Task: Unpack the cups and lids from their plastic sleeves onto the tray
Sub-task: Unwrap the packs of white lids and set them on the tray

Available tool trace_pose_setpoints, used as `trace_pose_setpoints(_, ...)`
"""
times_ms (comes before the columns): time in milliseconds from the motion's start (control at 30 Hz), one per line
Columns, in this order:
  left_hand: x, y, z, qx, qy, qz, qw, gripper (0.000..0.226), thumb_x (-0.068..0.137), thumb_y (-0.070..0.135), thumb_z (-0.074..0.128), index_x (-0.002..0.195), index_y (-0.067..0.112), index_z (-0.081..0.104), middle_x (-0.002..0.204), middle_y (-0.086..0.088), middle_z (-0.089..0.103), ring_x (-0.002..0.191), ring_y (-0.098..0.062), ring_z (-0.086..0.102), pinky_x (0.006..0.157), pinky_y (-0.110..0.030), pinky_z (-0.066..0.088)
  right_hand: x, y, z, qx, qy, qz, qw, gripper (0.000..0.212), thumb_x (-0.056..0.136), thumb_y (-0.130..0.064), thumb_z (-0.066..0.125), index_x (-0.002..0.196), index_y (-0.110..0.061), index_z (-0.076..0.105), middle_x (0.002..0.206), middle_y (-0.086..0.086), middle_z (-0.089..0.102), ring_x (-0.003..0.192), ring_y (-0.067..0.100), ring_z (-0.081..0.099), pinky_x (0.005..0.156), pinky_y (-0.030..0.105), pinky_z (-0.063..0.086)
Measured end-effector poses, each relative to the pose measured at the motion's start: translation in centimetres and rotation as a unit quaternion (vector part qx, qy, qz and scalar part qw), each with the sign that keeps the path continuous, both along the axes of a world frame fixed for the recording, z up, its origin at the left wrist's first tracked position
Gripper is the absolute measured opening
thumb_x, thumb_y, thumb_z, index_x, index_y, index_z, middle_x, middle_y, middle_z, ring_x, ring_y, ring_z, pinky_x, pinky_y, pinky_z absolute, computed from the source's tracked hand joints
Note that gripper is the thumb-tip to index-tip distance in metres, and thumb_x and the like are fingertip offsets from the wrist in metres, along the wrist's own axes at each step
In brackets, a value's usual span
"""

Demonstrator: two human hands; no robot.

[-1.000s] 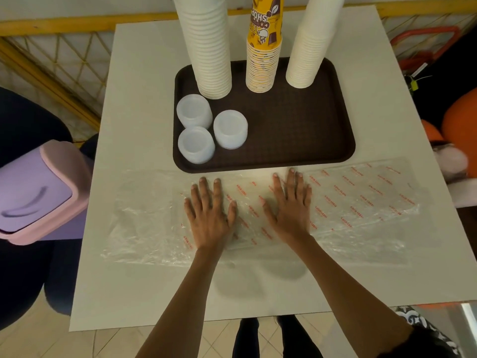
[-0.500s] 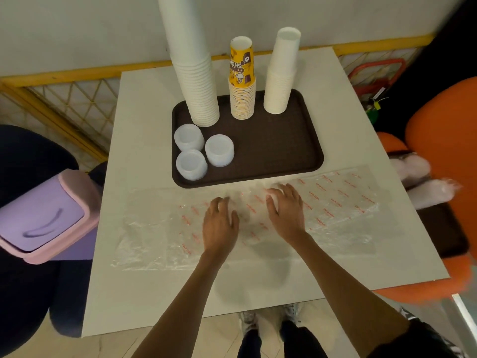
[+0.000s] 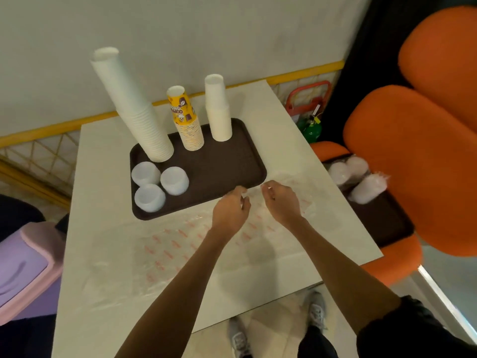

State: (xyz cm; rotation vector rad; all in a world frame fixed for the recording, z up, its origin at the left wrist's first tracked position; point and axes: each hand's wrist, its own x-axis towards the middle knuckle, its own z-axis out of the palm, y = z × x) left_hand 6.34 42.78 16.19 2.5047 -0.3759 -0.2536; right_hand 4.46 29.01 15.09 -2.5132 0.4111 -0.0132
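Observation:
An empty clear plastic sleeve (image 3: 167,249) with red print lies flat on the white table, in front of the brown tray (image 3: 232,182). On the tray stand a tall white cup stack (image 3: 136,112), a yellow printed cup stack (image 3: 185,120) and a shorter white cup stack (image 3: 219,109). Three low stacks of translucent lids (image 3: 149,197) sit at the tray's left. My left hand (image 3: 232,208) and right hand (image 3: 281,202) hover close together at the sleeve's far edge, fingers curled, and seem to pinch the film there.
On an orange chair (image 3: 413,164) to the right lies a second dark tray (image 3: 382,223) with lid stacks in plastic sleeves (image 3: 361,179). A lilac and pink bin (image 3: 20,267) stands left of the table (image 3: 103,177). A yellow rail runs behind.
Both hands were pressed flat on the sleeve. They have lifted, curled their fingers and moved to its far edge by the tray. The view has swung right, showing the chair.

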Motion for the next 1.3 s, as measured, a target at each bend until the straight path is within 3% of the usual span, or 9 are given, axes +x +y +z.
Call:
trace_pose_setpoints(433, 2.0, -25.0, -1.7, -0.031, 0.03, -0.039, 0.998, 0.034, 0.099, 0.03, 0.046, 0.127, 0.013, 0.054, 0.114, -0.008, 0.066, 0.099, -0.023, 0.062, 0.079, -0.024, 0.043, 0.9, -25.8, -0.1, 0.096, -0.002, -0.125, 0.988, 0.03, 0.1, -0.021, 0.04, 0.1, -0.001, 0.062, 0.095, 0.017, 0.066, 0.09, 0.032, 0.06, 0.071, 0.033, 0.04)
trace_pose_setpoints(533, 1.9, -30.7, -3.6, -0.033, 0.04, -0.06, 0.997, 0.035, 0.099, 0.03, 0.046, 0.127, 0.011, 0.055, 0.119, -0.007, 0.065, 0.105, -0.024, 0.062, 0.088, -0.027, 0.047, 0.1, -31.8, -1.7, 0.134, -0.02, -0.175, 0.975, 0.029, 0.101, -0.016, 0.04, 0.105, -0.001, 0.064, 0.099, 0.015, 0.067, 0.092, 0.028, 0.06, 0.069, 0.024, 0.034)
trace_pose_setpoints(600, 1.7, -34.0, -4.9, -0.047, 0.049, -0.076, 0.995, 0.031, 0.098, 0.025, 0.049, 0.123, 0.008, 0.056, 0.111, -0.01, 0.067, 0.1, -0.025, 0.064, 0.081, -0.025, 0.048, -0.4, -35.5, -3.2, 0.166, -0.035, -0.221, 0.96, 0.028, 0.1, -0.012, 0.041, 0.105, 0.005, 0.064, 0.102, 0.019, 0.066, 0.091, 0.026, 0.058, 0.066, 0.018, 0.028)
trace_pose_setpoints(700, 2.2, -38.1, -7.9, -0.046, 0.076, -0.103, 0.991, 0.035, 0.098, 0.029, 0.048, 0.126, 0.008, 0.052, 0.113, -0.011, 0.067, 0.102, -0.026, 0.064, 0.081, -0.032, 0.052, -0.7, -40.3, -5.7, 0.19, -0.041, -0.29, 0.937, 0.024, 0.1, -0.012, 0.043, 0.1, 0.001, 0.063, 0.092, 0.022, 0.06, 0.082, 0.024, 0.051, 0.063, 0.021, 0.025)
trace_pose_setpoints(900, 3.3, -44.2, -14.3, -0.014, 0.131, -0.146, 0.981, 0.063, 0.098, 0.04, 0.046, 0.149, 0.013, 0.023, 0.151, -0.009, 0.036, 0.138, -0.023, 0.034, 0.107, -0.035, 0.034, -0.9, -46.7, -12.7, 0.269, 0.002, -0.328, 0.906, 0.033, 0.102, -0.015, 0.036, 0.123, 0.005, 0.052, 0.124, 0.022, 0.056, 0.116, 0.034, 0.051, 0.07, 0.018, 0.029)
trace_pose_setpoints(1033, 4.4, -47.2, -18.1, -0.007, 0.13, -0.139, 0.982, 0.075, 0.093, 0.044, 0.053, 0.151, 0.013, 0.015, 0.157, -0.006, 0.023, 0.144, -0.021, 0.022, 0.11, -0.03, 0.027, -0.3, -48.0, -17.4, 0.376, -0.002, -0.358, 0.855, 0.043, 0.101, -0.032, 0.037, 0.136, -0.007, 0.045, 0.131, 0.006, 0.05, 0.124, 0.026, 0.044, 0.108, 0.032, 0.031)
trace_pose_setpoints(1167, 5.6, -50.0, -22.0, 0.025, 0.166, -0.127, 0.978, 0.086, 0.09, 0.051, 0.052, 0.152, 0.016, 0.004, 0.16, -0.007, 0.012, 0.146, -0.024, 0.014, 0.113, -0.04, 0.026, 0.0, -49.3, -24.1, 0.405, 0.072, -0.305, 0.859, 0.064, 0.055, -0.097, 0.024, 0.095, -0.05, 0.041, 0.098, -0.032, 0.038, 0.091, -0.013, 0.041, 0.105, 0.03, 0.033)
trace_pose_setpoints(1233, 6.0, -51.2, -23.6, 0.025, 0.179, -0.122, 0.976, 0.09, 0.089, 0.052, 0.054, 0.153, 0.017, 0.001, 0.159, -0.008, 0.011, 0.146, -0.025, 0.016, 0.112, -0.044, 0.028, 0.4, -49.5, -25.4, 0.425, 0.079, -0.278, 0.857, 0.064, 0.049, -0.098, 0.024, 0.091, -0.053, 0.038, 0.098, -0.034, 0.037, 0.092, -0.015, 0.04, 0.11, 0.031, 0.028)
trace_pose_setpoints(1300, 6.1, -52.3, -24.7, 0.032, 0.167, -0.132, 0.977, 0.093, 0.088, 0.054, 0.055, 0.152, 0.017, -0.002, 0.159, -0.009, 0.011, 0.145, -0.026, 0.018, 0.11, -0.045, 0.031, 1.0, -49.0, -24.2, 0.433, 0.095, -0.28, 0.851, 0.049, 0.061, -0.09, 0.03, 0.092, -0.052, 0.039, 0.099, -0.032, 0.038, 0.103, -0.007, 0.04, 0.109, 0.033, 0.028)
